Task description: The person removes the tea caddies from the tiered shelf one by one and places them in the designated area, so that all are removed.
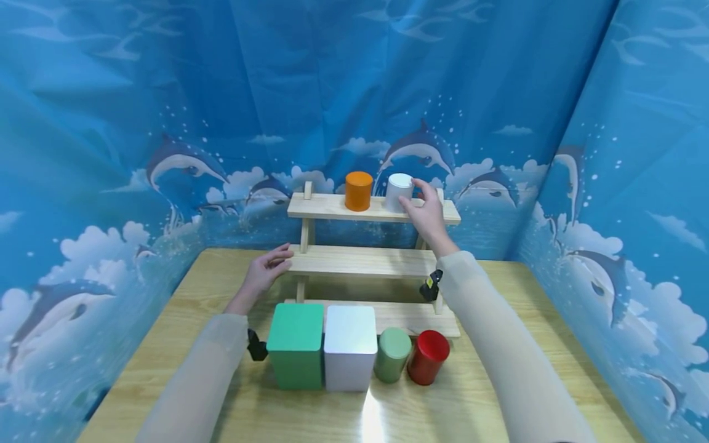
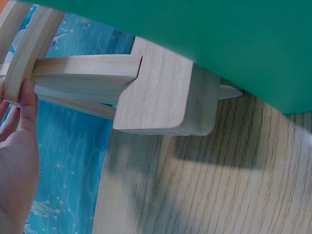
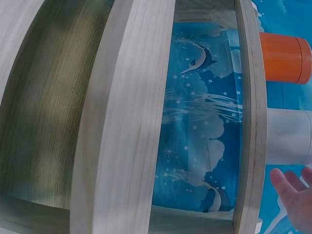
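A white cylinder (image 1: 399,192) stands upright on the top board of a three-step wooden shelf (image 1: 362,261). My right hand (image 1: 426,215) is at its right side, thumb and fingers spread. In the right wrist view a narrow gap shows between the fingertips (image 3: 277,176) and the white cylinder (image 3: 288,136). To its left on the same board stands an orange cylinder (image 1: 358,192). My left hand (image 1: 266,271) holds the left end of the middle board; in the left wrist view thumb and fingers lie on both sides of that board's end (image 2: 30,53).
In front of the shelf, on the wood-grain table (image 1: 183,320), stand a green box (image 1: 296,351), a white box (image 1: 349,354), a light green cylinder (image 1: 392,357) and a red cylinder (image 1: 428,360). A blue dolphin-print curtain (image 1: 266,92) hangs behind and at both sides.
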A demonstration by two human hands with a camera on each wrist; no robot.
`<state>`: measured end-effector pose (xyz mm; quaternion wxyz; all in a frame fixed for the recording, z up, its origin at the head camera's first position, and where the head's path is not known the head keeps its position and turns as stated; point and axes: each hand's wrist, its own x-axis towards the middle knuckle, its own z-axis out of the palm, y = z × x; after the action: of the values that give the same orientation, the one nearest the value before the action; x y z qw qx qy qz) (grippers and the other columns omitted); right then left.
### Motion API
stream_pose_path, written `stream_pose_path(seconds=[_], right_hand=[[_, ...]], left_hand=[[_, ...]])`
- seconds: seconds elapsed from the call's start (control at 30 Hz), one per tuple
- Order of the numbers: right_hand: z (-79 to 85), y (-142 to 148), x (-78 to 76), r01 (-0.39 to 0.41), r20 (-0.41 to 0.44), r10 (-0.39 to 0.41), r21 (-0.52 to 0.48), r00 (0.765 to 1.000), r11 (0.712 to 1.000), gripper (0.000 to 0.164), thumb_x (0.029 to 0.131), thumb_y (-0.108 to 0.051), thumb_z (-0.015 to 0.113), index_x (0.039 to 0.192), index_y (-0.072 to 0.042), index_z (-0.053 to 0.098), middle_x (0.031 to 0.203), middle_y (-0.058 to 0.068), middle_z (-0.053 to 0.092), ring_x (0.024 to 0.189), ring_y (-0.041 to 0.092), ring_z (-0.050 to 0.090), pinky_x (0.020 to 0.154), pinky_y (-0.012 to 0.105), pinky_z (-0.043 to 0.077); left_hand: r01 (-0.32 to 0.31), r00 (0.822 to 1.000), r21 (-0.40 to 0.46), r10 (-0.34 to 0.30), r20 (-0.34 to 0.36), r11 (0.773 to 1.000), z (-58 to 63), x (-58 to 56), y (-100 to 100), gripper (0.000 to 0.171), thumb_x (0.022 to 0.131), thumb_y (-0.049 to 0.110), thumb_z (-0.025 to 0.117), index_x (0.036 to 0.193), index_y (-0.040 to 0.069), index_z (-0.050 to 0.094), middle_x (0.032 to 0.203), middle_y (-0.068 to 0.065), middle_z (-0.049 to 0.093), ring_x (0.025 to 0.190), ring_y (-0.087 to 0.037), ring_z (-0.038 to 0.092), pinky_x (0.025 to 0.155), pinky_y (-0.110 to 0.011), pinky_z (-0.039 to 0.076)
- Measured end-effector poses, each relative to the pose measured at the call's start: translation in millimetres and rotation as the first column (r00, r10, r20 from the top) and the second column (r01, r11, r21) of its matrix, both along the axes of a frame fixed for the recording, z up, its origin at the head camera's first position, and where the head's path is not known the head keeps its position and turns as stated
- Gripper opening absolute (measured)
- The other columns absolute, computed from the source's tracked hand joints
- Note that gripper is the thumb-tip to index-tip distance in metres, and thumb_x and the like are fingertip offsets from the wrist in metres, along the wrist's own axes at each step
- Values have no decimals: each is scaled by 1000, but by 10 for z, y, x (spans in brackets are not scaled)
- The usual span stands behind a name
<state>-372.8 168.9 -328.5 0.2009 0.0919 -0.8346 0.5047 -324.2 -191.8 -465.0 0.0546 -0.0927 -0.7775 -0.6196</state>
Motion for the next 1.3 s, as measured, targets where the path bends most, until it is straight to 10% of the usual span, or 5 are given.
stream_pose_path(seconds=[0.67,1.3], right_hand=[[-57,-139,-151,11,-60,-15,-71,998,997,42,88,-23,65,123,-9,46,132,10,44,114,29,46,92,41,43],[-101,-121,-93,15,-56,-23,-138,998,990,44,83,-31,71,114,-11,46,123,8,48,104,27,52,86,42,48]], left_hand=[[68,997,129,-72,28,989,13,35,-16,41,91,22,61,124,-3,56,146,-5,36,123,-27,44,82,-16,48],[34,999,61,-35,5,998,27,32,-11,38,90,23,63,119,0,60,143,-3,41,120,-27,48,84,-19,48]])
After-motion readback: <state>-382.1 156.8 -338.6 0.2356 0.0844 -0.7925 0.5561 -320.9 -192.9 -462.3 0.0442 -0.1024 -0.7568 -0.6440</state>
